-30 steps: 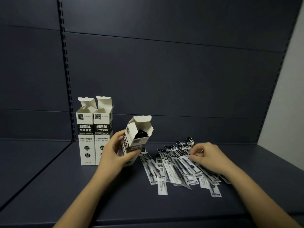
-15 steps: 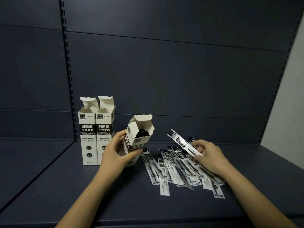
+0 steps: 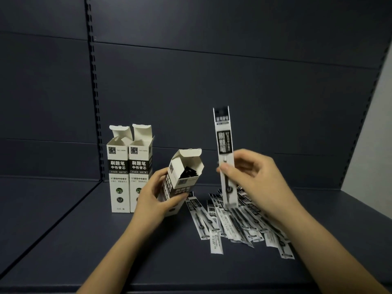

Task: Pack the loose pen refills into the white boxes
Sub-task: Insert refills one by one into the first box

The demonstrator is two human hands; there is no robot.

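**Refill lifted upright, box unchanged**

Right hand has raised one packaged refill off the pile since the earlier frame; it now stands near vertical at frame centre, pinched between thumb and fingers around its lower half. Left hand grips the tilted open box, fingers curled round its sides, dark refills visible inside. Loose refills lie fanned on the shelf, lower right. Two upright open boxes stand centre left.
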